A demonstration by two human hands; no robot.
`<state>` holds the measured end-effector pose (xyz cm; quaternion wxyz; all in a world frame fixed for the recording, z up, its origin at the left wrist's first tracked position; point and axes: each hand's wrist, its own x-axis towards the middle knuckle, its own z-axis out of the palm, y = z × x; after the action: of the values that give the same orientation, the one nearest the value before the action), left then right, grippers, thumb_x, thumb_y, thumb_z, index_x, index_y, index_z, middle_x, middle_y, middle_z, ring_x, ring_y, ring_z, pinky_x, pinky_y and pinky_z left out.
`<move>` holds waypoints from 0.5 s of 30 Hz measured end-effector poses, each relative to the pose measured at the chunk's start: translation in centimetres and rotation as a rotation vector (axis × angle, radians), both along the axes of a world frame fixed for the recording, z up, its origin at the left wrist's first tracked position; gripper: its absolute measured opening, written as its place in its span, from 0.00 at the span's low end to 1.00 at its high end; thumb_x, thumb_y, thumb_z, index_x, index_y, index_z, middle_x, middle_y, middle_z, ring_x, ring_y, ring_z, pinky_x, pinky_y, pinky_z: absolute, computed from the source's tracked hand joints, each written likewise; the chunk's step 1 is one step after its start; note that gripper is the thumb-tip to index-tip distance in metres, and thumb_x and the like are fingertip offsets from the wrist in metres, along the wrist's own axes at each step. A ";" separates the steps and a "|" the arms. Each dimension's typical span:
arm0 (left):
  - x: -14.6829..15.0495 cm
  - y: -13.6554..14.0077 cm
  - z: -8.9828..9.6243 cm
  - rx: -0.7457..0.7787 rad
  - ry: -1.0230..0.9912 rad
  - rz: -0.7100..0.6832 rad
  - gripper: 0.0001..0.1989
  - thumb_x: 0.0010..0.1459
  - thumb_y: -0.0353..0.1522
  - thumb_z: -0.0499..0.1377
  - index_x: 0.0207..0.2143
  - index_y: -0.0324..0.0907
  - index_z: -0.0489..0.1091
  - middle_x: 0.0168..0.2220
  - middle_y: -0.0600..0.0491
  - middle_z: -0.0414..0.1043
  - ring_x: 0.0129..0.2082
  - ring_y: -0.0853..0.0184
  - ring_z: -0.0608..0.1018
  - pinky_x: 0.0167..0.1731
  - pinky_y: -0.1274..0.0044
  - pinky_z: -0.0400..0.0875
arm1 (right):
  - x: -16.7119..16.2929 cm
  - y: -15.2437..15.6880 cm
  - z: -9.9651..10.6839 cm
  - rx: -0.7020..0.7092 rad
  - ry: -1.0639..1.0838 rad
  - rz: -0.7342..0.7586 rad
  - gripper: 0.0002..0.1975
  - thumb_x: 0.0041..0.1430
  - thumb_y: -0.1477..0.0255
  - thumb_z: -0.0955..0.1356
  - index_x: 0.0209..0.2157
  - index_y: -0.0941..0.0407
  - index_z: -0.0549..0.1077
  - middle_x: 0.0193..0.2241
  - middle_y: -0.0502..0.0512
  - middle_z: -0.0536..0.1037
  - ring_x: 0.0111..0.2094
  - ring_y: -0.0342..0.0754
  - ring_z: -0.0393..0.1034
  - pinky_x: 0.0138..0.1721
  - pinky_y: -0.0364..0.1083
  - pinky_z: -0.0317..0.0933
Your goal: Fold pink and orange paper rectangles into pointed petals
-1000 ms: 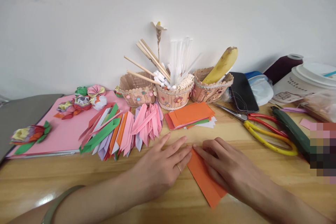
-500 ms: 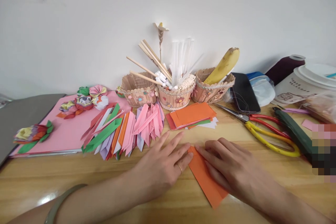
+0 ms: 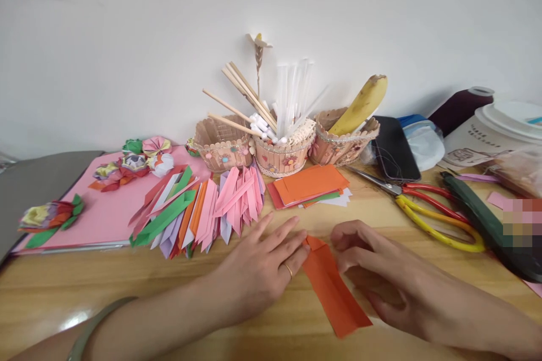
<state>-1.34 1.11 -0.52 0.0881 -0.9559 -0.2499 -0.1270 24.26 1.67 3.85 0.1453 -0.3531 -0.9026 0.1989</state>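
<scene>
A folded orange paper strip (image 3: 334, 293) lies slanted on the table, with a small folded flap at its far end. My left hand (image 3: 266, 265) is palm down, two fingertips pressing the strip's far left corner while its other visible fingers spread out. A ring is on one of its fingers. Beside the strip's right edge is my right hand (image 3: 381, 276), its fingers curved and apart; one fingertip is at the edge, though contact is unclear. Beyond the hands sits a stack of orange paper pieces (image 3: 311, 185) over other colours. Several folded paper strips (image 3: 199, 208) are piled to the left.
Scissors (image 3: 432, 211), a green-handled tool (image 3: 474, 217) and a phone (image 3: 396, 149) lie right. Three decorated baskets stand behind, one holding a banana (image 3: 362, 102). Paper flowers (image 3: 135, 162) rest on pink paper (image 3: 99, 208) at left. A white cup (image 3: 486, 135) stands far right.
My right hand has moved off the strip to its right, its fingers lifting and curving. More of the orange strip shows. My left hand keeps nearly the same place.
</scene>
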 end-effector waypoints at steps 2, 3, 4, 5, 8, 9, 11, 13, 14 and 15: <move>-0.1 0.0 -0.1 -0.013 -0.001 0.001 0.18 0.65 0.28 0.46 0.56 0.34 0.60 0.58 0.46 0.61 0.62 0.52 0.54 0.57 0.55 0.52 | -0.1 -0.2 0.1 -0.101 0.015 0.044 0.12 0.50 0.79 0.63 0.35 0.52 0.69 0.40 0.55 0.70 0.39 0.46 0.68 0.36 0.44 0.68; -0.1 0.0 -0.2 -0.019 -0.001 0.005 0.18 0.65 0.28 0.47 0.56 0.34 0.60 0.59 0.46 0.61 0.63 0.52 0.54 0.57 0.55 0.52 | -0.1 -0.2 0.1 -0.146 0.026 0.066 0.13 0.50 0.81 0.62 0.37 0.52 0.68 0.41 0.56 0.69 0.39 0.46 0.68 0.36 0.44 0.68; -0.1 0.1 -0.2 -0.026 0.002 0.009 0.19 0.65 0.28 0.47 0.56 0.34 0.60 0.59 0.46 0.61 0.63 0.51 0.53 0.57 0.54 0.52 | -0.2 -0.3 0.1 -0.163 0.041 0.073 0.14 0.49 0.82 0.62 0.37 0.52 0.68 0.41 0.56 0.69 0.39 0.46 0.68 0.36 0.44 0.68; -0.1 0.1 -0.2 -0.032 0.007 0.011 0.19 0.64 0.28 0.48 0.57 0.35 0.60 0.59 0.46 0.61 0.63 0.51 0.53 0.57 0.54 0.52 | -0.3 -0.3 0.1 -0.168 0.054 0.087 0.15 0.49 0.82 0.62 0.37 0.52 0.68 0.41 0.56 0.69 0.38 0.45 0.68 0.36 0.43 0.67; -0.1 0.1 0.0 -0.031 0.027 0.027 0.20 0.64 0.29 0.48 0.58 0.34 0.58 0.59 0.45 0.60 0.63 0.51 0.53 0.56 0.54 0.54 | -0.7 -0.3 0.0 -0.123 0.058 0.157 0.12 0.52 0.83 0.62 0.33 0.53 0.68 0.37 0.54 0.71 0.36 0.44 0.68 0.34 0.42 0.66; -0.1 0.1 0.1 -0.023 0.035 0.040 0.21 0.64 0.29 0.48 0.58 0.33 0.57 0.60 0.43 0.58 0.62 0.50 0.54 0.56 0.54 0.55 | -0.8 -0.3 -0.2 -0.088 0.051 0.171 0.10 0.54 0.83 0.61 0.32 0.53 0.68 0.34 0.53 0.71 0.34 0.44 0.68 0.32 0.41 0.65; 0.0 0.0 0.4 0.013 0.032 0.048 0.21 0.65 0.28 0.47 0.59 0.32 0.56 0.60 0.40 0.57 0.62 0.49 0.56 0.55 0.54 0.56 | -1.1 -0.4 -0.7 -0.008 0.039 0.146 0.10 0.58 0.81 0.60 0.30 0.54 0.69 0.29 0.52 0.72 0.29 0.44 0.68 0.28 0.41 0.63; 0.2 -0.2 0.7 0.058 -0.011 -0.004 0.19 0.65 0.28 0.47 0.57 0.34 0.59 0.59 0.41 0.59 0.60 0.51 0.59 0.55 0.55 0.56 | -1.3 -0.4 -1.5 0.059 0.052 0.080 0.11 0.61 0.80 0.58 0.31 0.55 0.69 0.28 0.53 0.71 0.28 0.44 0.67 0.28 0.42 0.62; 0.3 -0.3 0.8 0.079 -0.048 -0.047 0.18 0.65 0.27 0.47 0.55 0.35 0.62 0.58 0.43 0.62 0.60 0.54 0.61 0.56 0.57 0.55 | -1.4 -0.4 -1.8 0.081 0.065 0.051 0.11 0.62 0.80 0.58 0.32 0.55 0.70 0.28 0.53 0.72 0.29 0.45 0.67 0.29 0.43 0.62; 0.4 -0.5 0.8 0.096 -0.086 -0.088 0.16 0.65 0.27 0.47 0.53 0.36 0.65 0.55 0.46 0.65 0.58 0.58 0.63 0.57 0.59 0.54 | -1.4 -0.5 -2.1 0.095 0.072 0.036 0.11 0.62 0.79 0.58 0.33 0.56 0.70 0.29 0.54 0.72 0.30 0.45 0.68 0.30 0.43 0.62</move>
<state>-0.90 0.63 0.29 0.1173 -0.9542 -0.2048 -0.1836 22.85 1.22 1.78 0.1908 -0.3223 -0.9114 0.1708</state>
